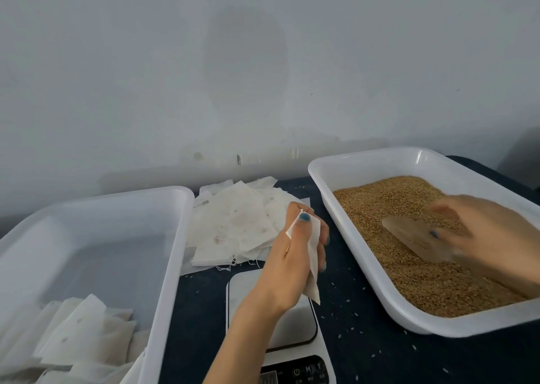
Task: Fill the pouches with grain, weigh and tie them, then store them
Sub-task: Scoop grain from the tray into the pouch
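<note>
1. Pouch (313, 259): a white pouch hangs from the left hand (293, 247) in the head view, above the far edge of the scale (295, 322) and between the two trays. Its lower corner points down toward the scale's platform.
2. The left forearm comes up from the bottom edge across the scale. The thumb, with a blue nail, presses the pouch's upper part against the curled fingers, so this hand pinches the pouch.
3. The right hand (493, 231) reaches in from the right edge over the grain tray (359, 164) and is blurred. Its fingers seem to close around the near end of a pale translucent scoop (415, 239), though the blur hides the exact grip.
4. The scoop's blade lies low in the grain (409, 278), which covers the tray floor as a brown bed.
5. A stack of flat empty pouches (236, 225) lies on the dark cloth (365, 351) behind the scale, just beyond the left hand, with loose threads along its near edge.
6. The storage tray (172, 255) stands on the left. White pouches (81, 334) are piled in its near corner; whether they are filled, I cannot tell.
7. Stray grains (349, 301) dot the cloth between the scale and the grain tray.
</note>
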`<action>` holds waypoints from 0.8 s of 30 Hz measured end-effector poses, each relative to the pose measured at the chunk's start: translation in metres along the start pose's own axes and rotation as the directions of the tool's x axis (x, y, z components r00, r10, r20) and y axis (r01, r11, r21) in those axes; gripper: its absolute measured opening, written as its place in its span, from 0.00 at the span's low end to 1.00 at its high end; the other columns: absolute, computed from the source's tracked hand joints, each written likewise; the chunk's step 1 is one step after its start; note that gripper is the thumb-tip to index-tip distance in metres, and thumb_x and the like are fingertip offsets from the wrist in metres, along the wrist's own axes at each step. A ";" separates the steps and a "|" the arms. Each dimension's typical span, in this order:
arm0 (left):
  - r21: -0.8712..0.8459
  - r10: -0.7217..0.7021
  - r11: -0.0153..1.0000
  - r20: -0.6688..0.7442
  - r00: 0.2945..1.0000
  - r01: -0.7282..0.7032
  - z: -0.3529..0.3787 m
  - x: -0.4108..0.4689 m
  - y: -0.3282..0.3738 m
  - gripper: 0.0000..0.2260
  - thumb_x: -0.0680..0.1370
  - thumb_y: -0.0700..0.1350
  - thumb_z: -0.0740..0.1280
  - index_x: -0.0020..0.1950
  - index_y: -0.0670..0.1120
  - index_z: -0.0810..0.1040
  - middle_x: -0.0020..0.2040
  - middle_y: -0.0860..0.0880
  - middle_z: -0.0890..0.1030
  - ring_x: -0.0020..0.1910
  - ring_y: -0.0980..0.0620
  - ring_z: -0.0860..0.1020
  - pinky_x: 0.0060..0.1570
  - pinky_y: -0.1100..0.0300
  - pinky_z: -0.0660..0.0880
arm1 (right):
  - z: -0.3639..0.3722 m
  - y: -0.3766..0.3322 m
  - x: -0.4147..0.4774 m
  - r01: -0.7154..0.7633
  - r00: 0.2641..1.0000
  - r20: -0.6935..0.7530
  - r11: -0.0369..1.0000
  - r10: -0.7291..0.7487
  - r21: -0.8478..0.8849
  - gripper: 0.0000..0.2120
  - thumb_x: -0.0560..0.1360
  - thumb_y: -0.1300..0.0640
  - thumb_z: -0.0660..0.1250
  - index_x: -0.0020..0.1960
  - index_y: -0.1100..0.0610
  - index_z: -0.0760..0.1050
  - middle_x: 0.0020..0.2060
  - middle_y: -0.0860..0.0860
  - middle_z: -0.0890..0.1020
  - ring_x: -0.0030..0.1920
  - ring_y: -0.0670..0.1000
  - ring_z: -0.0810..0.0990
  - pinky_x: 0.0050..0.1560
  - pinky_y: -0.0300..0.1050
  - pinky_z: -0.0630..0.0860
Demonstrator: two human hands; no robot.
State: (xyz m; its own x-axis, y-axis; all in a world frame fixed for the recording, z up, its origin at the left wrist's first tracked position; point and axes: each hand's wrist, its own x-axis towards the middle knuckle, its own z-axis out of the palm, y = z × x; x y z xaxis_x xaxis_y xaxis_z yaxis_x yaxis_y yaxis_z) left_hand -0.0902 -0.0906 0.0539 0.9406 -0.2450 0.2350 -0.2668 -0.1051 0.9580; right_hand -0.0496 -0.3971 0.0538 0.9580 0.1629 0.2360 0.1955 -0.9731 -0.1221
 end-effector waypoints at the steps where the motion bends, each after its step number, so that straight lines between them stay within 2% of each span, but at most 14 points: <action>1: 0.069 -0.015 0.997 -0.025 1.000 0.016 0.000 0.001 -0.001 0.21 0.80 0.61 0.46 0.52 0.45 0.67 0.37 0.53 0.75 0.35 0.53 0.73 0.42 0.50 0.76 | -0.011 -0.030 -0.005 0.062 0.998 -0.039 0.986 -0.056 0.156 0.19 0.70 0.33 0.61 0.59 0.35 0.72 0.54 0.32 0.78 0.52 0.33 0.77 0.55 0.35 0.74; 3: 0.223 -0.010 0.974 -0.070 0.997 0.025 0.002 0.002 -0.001 0.23 0.78 0.65 0.43 0.51 0.49 0.67 0.39 0.56 0.77 0.38 0.57 0.75 0.45 0.50 0.76 | -0.026 -0.089 -0.018 0.171 0.985 -0.036 0.922 -0.169 0.346 0.17 0.67 0.28 0.58 0.54 0.30 0.72 0.50 0.27 0.78 0.49 0.28 0.77 0.46 0.28 0.74; 4: 0.278 0.014 0.961 -0.082 0.997 0.010 0.003 0.002 0.000 0.24 0.77 0.67 0.42 0.51 0.50 0.66 0.41 0.59 0.76 0.39 0.59 0.74 0.44 0.53 0.74 | -0.029 -0.113 -0.023 0.211 0.976 -0.027 0.903 -0.217 0.373 0.19 0.67 0.25 0.59 0.55 0.30 0.71 0.53 0.26 0.76 0.51 0.27 0.76 0.42 0.27 0.74; 6: 0.304 0.023 0.953 -0.081 0.996 0.002 0.004 0.002 0.002 0.27 0.73 0.71 0.41 0.51 0.52 0.64 0.45 0.59 0.76 0.44 0.61 0.76 0.47 0.55 0.73 | -0.025 -0.147 -0.028 0.287 0.958 -0.088 0.880 -0.274 0.380 0.23 0.67 0.24 0.59 0.56 0.33 0.70 0.50 0.28 0.77 0.52 0.27 0.75 0.41 0.28 0.76; 8: 0.266 -0.022 0.963 -0.080 0.997 0.042 0.001 0.002 0.004 0.30 0.70 0.76 0.41 0.52 0.53 0.62 0.49 0.54 0.78 0.48 0.58 0.79 0.51 0.53 0.76 | -0.015 -0.165 -0.027 0.284 0.958 -0.177 0.848 -0.227 0.449 0.16 0.71 0.31 0.61 0.54 0.38 0.73 0.45 0.32 0.80 0.48 0.31 0.78 0.41 0.34 0.79; 10: 0.248 -0.053 0.966 -0.083 0.995 0.072 -0.006 0.000 0.006 0.37 0.63 0.82 0.41 0.52 0.53 0.61 0.46 0.53 0.76 0.42 0.61 0.77 0.49 0.54 0.77 | -0.007 -0.173 -0.020 0.246 0.962 -0.231 0.829 -0.145 0.503 0.11 0.73 0.36 0.61 0.48 0.40 0.75 0.41 0.35 0.81 0.42 0.35 0.80 0.38 0.36 0.79; 12: 0.240 -0.044 0.969 -0.079 0.996 0.062 -0.013 -0.003 0.005 0.38 0.61 0.84 0.40 0.52 0.55 0.61 0.44 0.56 0.74 0.38 0.63 0.74 0.46 0.57 0.76 | 0.001 -0.174 -0.011 0.227 0.961 -0.254 0.828 -0.106 0.513 0.08 0.72 0.37 0.63 0.40 0.40 0.73 0.37 0.37 0.80 0.40 0.37 0.80 0.34 0.33 0.74; 14: 0.227 -0.022 0.973 -0.094 0.995 0.042 -0.020 -0.004 0.003 0.32 0.65 0.81 0.43 0.51 0.57 0.61 0.41 0.62 0.74 0.36 0.65 0.73 0.39 0.64 0.72 | 0.009 -0.173 -0.002 0.184 0.974 -0.217 0.764 -0.060 0.618 0.10 0.71 0.39 0.67 0.37 0.42 0.73 0.36 0.39 0.81 0.40 0.39 0.80 0.35 0.33 0.74; 15: 0.207 -0.016 0.978 -0.108 0.994 0.039 -0.024 -0.005 0.001 0.29 0.68 0.79 0.47 0.51 0.56 0.62 0.40 0.62 0.75 0.35 0.65 0.73 0.37 0.68 0.71 | 0.013 -0.173 0.001 0.159 0.982 -0.185 0.716 -0.042 0.680 0.10 0.71 0.40 0.69 0.37 0.44 0.74 0.36 0.40 0.81 0.40 0.40 0.81 0.37 0.35 0.75; 17: 0.188 -0.013 0.981 -0.146 0.989 0.040 -0.032 -0.008 -0.005 0.24 0.71 0.72 0.59 0.53 0.53 0.64 0.42 0.57 0.76 0.36 0.63 0.75 0.34 0.66 0.73 | 0.018 -0.174 0.005 0.125 0.990 -0.137 0.658 -0.034 0.743 0.10 0.72 0.44 0.72 0.38 0.48 0.76 0.35 0.42 0.82 0.39 0.43 0.81 0.40 0.45 0.79; 19: 0.210 -0.013 0.976 -0.197 0.980 0.056 -0.040 -0.014 -0.011 0.17 0.72 0.60 0.68 0.55 0.55 0.68 0.44 0.55 0.80 0.40 0.62 0.79 0.37 0.65 0.76 | 0.023 -0.176 0.006 0.108 0.993 -0.107 0.640 -0.040 0.761 0.09 0.73 0.48 0.74 0.38 0.48 0.76 0.34 0.42 0.82 0.37 0.44 0.82 0.41 0.53 0.81; 21: 0.253 0.000 0.965 -0.245 0.970 0.064 -0.047 -0.020 -0.018 0.12 0.75 0.49 0.72 0.54 0.57 0.73 0.46 0.61 0.82 0.43 0.63 0.81 0.39 0.68 0.77 | 0.029 -0.181 0.007 0.098 0.995 -0.096 0.620 -0.037 0.779 0.09 0.73 0.49 0.74 0.38 0.48 0.76 0.35 0.42 0.82 0.37 0.44 0.82 0.40 0.51 0.81; 24: 0.349 0.040 0.934 -0.310 0.950 0.075 -0.055 -0.027 -0.025 0.08 0.75 0.46 0.72 0.49 0.58 0.78 0.42 0.64 0.82 0.41 0.63 0.81 0.37 0.72 0.74 | 0.041 -0.190 0.006 0.078 0.996 -0.094 0.577 -0.003 0.813 0.09 0.73 0.49 0.74 0.39 0.49 0.76 0.36 0.44 0.82 0.37 0.45 0.82 0.38 0.43 0.79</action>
State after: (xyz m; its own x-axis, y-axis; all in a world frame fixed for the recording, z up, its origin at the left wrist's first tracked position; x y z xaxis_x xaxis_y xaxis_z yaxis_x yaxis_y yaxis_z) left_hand -0.0973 -0.0288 0.0329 0.9480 0.0621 0.3122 -0.2520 -0.4525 0.8554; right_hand -0.0721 -0.2049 0.0390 0.9335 0.1493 0.3261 0.3585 -0.4163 -0.8356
